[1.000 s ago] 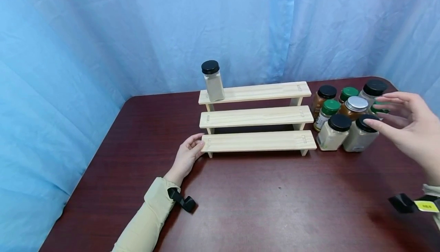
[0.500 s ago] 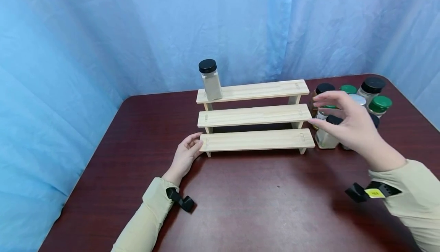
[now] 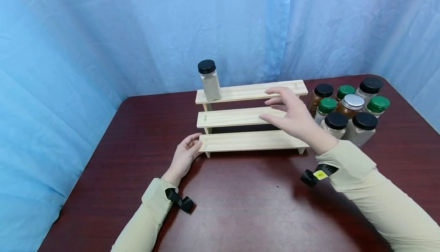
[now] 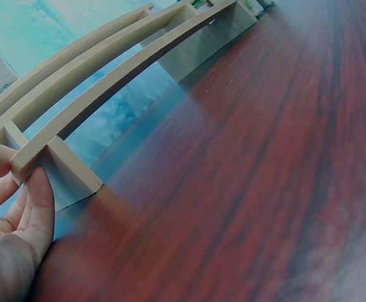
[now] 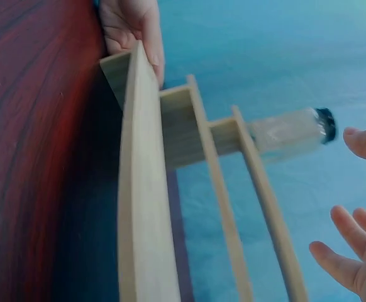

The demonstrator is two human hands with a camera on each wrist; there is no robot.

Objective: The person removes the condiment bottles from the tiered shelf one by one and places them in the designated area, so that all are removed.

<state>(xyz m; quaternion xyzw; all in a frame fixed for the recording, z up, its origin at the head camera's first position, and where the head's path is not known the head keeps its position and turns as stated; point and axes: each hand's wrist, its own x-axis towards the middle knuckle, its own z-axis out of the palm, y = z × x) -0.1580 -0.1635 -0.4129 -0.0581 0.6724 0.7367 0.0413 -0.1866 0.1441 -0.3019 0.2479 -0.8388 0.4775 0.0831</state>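
A pale wooden three-tier rack (image 3: 240, 142) stands on the table. My left hand (image 3: 183, 156) pinches the left end of its lowest shelf, thumb and fingers above and below the board in the left wrist view. On the left end of the top shelf stands a clear spice jar (image 3: 211, 86) with a black lid and pale contents. My right hand (image 3: 292, 114) hovers in front of the rack's right half, fingers spread and holding nothing. In the right wrist view, its fingers (image 5: 337, 264) are apart from the jar, whose black lid points towards them.
To the rack's right stands a cluster of several spice jars (image 3: 359, 130) with black, green and silver lids; my right forearm partly covers the front ones. Blue curtain (image 3: 206, 23) hangs behind the dark red table (image 3: 240, 198) and along its left side.
My right hand has moved left from the jar cluster to over the rack, staying unfilled. My left hand keeps its pinch on the lowest shelf. The view has shifted slightly.
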